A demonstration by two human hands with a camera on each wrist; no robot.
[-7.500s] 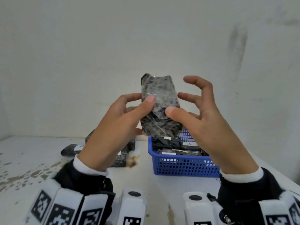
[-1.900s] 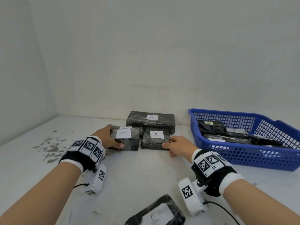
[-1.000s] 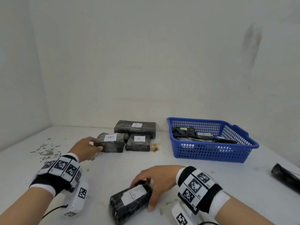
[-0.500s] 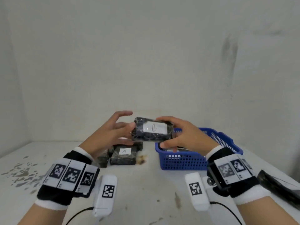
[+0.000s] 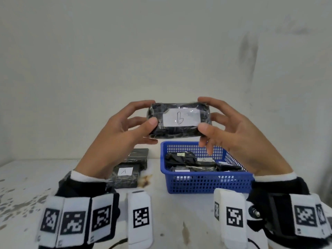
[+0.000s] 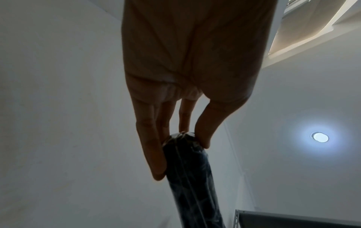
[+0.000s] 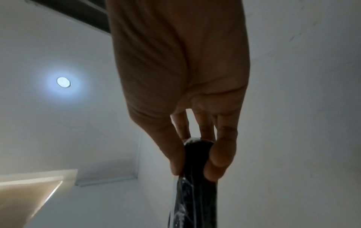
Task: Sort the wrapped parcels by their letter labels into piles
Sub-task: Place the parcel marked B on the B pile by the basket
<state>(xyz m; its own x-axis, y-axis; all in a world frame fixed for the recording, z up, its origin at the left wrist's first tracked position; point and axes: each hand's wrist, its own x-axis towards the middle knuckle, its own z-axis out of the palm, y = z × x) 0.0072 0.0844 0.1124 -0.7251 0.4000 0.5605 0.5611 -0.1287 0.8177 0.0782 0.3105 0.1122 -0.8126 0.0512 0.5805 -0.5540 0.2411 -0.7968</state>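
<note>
Nearest me, wrists: both wrists carry black bands with white marker tiles, low in the head view, so my forearms are raised and the palms face each other.
Left hand (image 5: 118,133): it pinches the left end of the parcel, thumb on the labelled face, fingers (image 6: 154,154) behind and over the top edge; I judge the end grip leaves the label uncovered.
Right hand (image 5: 231,135): it mirrors this on the right end, thumb in front, fingers (image 7: 218,163) curled round the back.
Held parcel (image 5: 178,121): a dark, film-wrapped block held level in the air between both hands, well above the counter, its white label turned to my head camera; the handwritten letter reads as B. I take it to be held up like this to read it before choosing a pile.
Counter (image 5: 179,212): white, stained at the left.
Sorted parcels: the A parcel (image 5: 124,175) lies flat, label up, just behind my left wrist, with another dark parcel (image 5: 138,153) behind it; labels facing up keep the piles readable. My left arm hides whatever lies further left.
Blue basket (image 5: 206,182): it stands right of the piles, below the held parcel, with more wrapped parcels lying in it; I see one A label among them, the rest unclear.
Next, as I judge: this one belongs with the B pile, not the A parcels.
Wall: plain, scuffed.
</note>
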